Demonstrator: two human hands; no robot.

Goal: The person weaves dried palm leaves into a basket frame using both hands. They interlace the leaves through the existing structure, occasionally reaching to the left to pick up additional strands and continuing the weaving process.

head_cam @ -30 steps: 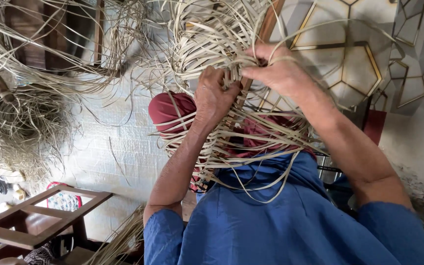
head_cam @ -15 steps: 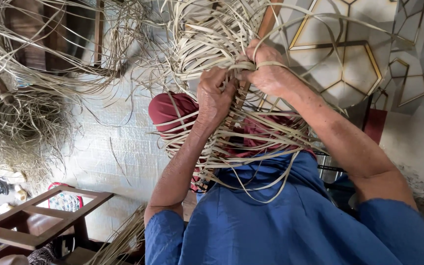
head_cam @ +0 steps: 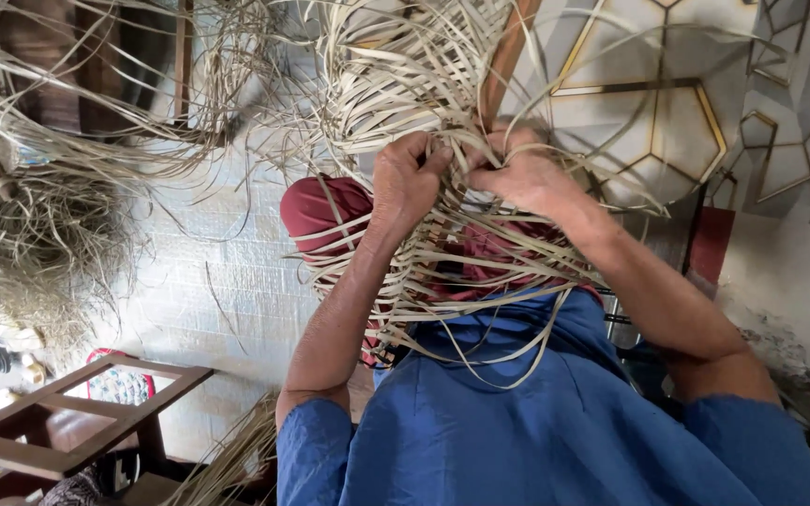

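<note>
1. We see our left hand (head_cam: pixel 408 183) at about twelve o'clock, just left of centre, its fingers curled shut around a few pale cane strips (head_cam: pixel 442 253) of the half-woven basket (head_cam: pixel 405 75).
2. Our right hand (head_cam: pixel 527 178) sits just beside it toward one o'clock, fingers bent and pinching strips of the same weave; the two hands nearly touch at the fingertips.
3. The basket fills the upper middle, from eleven to one o'clock, with loose strip ends fanning down over our lap toward six o'clock.
4. A brown wooden slat (head_cam: pixel 508 56) runs up through the weave at twelve o'clock, close behind our right hand.
5. Under the strips we make out maroon cloth (head_cam: pixel 316 211) at about ten o'clock from centre, and our blue garment (head_cam: pixel 536 440) spreads across the lower frame from five to seven o'clock.
6. A heap of loose dry cane fibre (head_cam: pixel 39 234) lies well apart at nine o'clock, on a pale woven mat (head_cam: pixel 208 300).
7. A brown wooden frame (head_cam: pixel 67 412) stands at eight o'clock, near the lower left corner.
8. A patterned floor with gold-lined hexagons (head_cam: pixel 667 122) shows at two o'clock, behind the weave.
</note>
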